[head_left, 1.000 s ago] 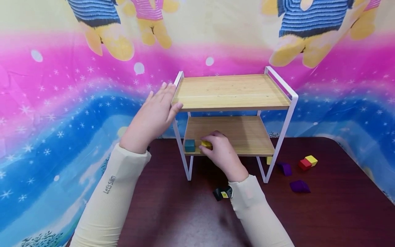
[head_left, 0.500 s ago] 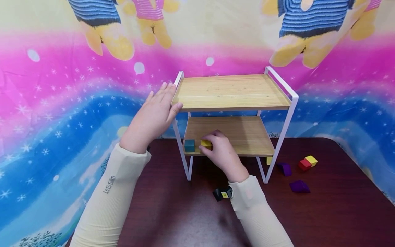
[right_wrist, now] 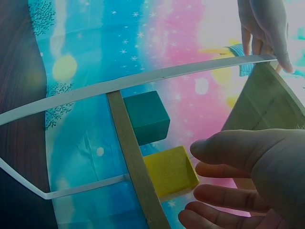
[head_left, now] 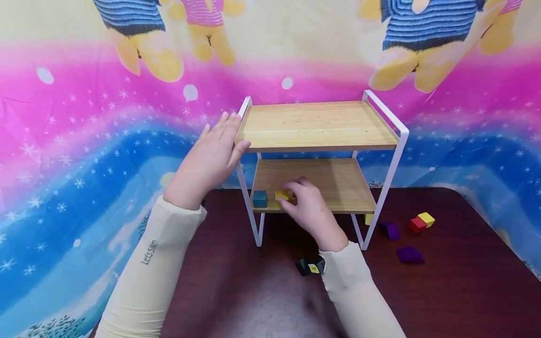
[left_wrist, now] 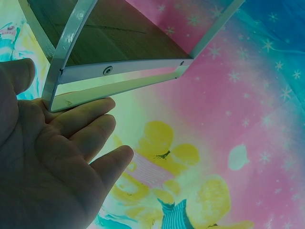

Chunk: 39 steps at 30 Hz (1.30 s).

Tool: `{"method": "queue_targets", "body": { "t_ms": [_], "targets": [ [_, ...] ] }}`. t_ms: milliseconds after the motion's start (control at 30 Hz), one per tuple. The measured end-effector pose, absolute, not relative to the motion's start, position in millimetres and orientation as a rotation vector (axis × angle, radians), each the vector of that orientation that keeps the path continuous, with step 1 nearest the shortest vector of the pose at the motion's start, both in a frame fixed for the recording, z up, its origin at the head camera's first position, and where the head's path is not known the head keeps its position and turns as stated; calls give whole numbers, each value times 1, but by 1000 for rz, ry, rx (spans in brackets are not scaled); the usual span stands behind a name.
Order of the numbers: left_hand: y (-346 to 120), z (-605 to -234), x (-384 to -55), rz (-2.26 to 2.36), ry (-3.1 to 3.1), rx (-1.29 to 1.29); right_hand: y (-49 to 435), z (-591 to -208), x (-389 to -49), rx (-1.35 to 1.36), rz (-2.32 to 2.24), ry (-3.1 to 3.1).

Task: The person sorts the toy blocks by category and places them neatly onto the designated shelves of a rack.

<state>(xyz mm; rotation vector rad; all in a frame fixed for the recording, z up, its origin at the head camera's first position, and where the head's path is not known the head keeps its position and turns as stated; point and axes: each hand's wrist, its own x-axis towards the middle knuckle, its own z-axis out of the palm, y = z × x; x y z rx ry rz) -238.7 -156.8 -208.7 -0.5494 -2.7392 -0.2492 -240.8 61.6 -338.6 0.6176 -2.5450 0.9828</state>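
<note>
1. Behind everything hangs a printed backdrop (head_left: pixel 42 117), with a dark counter (head_left: pixel 253 291) in front of it.
2. On the counter stands a two-tier rack (head_left: pixel 317 124) with white end frames and wooden boards.
3. At its upper left corner is the left hand (head_left: pixel 207 162), raised, back toward the head camera, fingers straight along the end frame, steadying it by the look of it.
4. Reaching up to the lower shelf (head_left: pixel 338 188), the right hand (head_left: pixel 310 206) is bent at the knuckles, thumb and fingers parted, pinching nothing; whether the thumb touches the cube is hard to tell.
5. Near that shelf's front edge sits the yellow cube (head_left: pixel 281 195), with a gap between it and the teal cube (head_left: pixel 259 199). The step in hand appears to be placing it, at the point of release; the next move would call for drawing the fingers straight back without nudging it.
6. Right of the rack lie a red cube (head_left: pixel 417 225), touching a yellow block (head_left: pixel 427 219), and two purple pieces (head_left: pixel 410 255).
</note>
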Motion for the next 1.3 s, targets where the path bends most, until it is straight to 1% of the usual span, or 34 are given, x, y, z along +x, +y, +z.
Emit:
{"method": "queue_targets", "body": {
  "t_ms": [533,833,1300],
  "targets": [
    [-158,-205,-238,-236,-2745,-559,77,-335,-217,572,992,-2532],
    [-157,-205,-237,-234,-2761,-562,91,-342,-208,625,882,-2557],
    [-157,-207,-237,-241,-2754,-556,114,-351,-196,626,851,-2584]
  ]
}}
